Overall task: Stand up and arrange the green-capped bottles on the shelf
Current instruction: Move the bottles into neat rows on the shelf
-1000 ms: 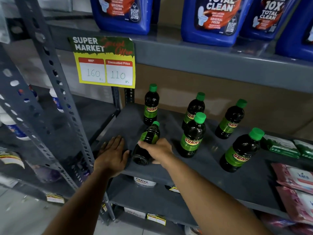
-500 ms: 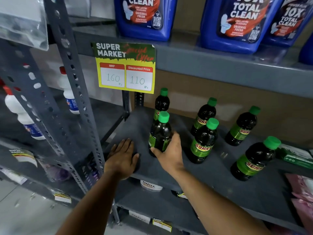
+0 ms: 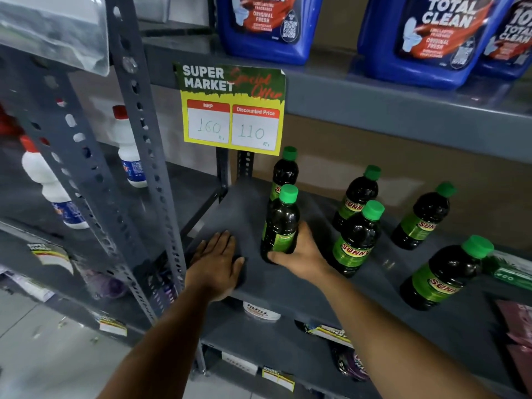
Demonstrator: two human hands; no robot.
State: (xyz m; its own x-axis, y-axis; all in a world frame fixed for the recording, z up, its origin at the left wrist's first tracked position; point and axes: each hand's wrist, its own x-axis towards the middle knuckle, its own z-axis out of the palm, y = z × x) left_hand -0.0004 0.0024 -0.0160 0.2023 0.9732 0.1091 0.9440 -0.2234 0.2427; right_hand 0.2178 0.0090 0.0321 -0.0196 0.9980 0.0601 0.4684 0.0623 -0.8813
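Several dark bottles with green caps and green SUNNY labels stand upright on the grey metal shelf [image 3: 374, 286]. My right hand [image 3: 299, 253] wraps the base of the front-left bottle [image 3: 280, 223], which stands upright near the shelf's front edge. Right behind it stands another bottle [image 3: 285, 168]. To the right stand a front-middle bottle [image 3: 357, 240], a bottle behind that [image 3: 358, 194], a far bottle [image 3: 421, 217] and a near-right bottle [image 3: 444, 275]. My left hand [image 3: 216, 263] lies flat, palm down, on the shelf's front-left corner, holding nothing.
A yellow and green price tag [image 3: 231, 109] hangs from the upper shelf, which carries blue cleaner jugs [image 3: 417, 38]. A perforated grey upright [image 3: 144, 145] stands at left, with white red-capped bottles [image 3: 128, 148] beyond it. Green and pink packets [image 3: 509, 272] lie at the right edge.
The bottle that lay tilted in my right hand a second ago now stands upright in front of the back-left bottle. My left hand stayed flat on the corner.
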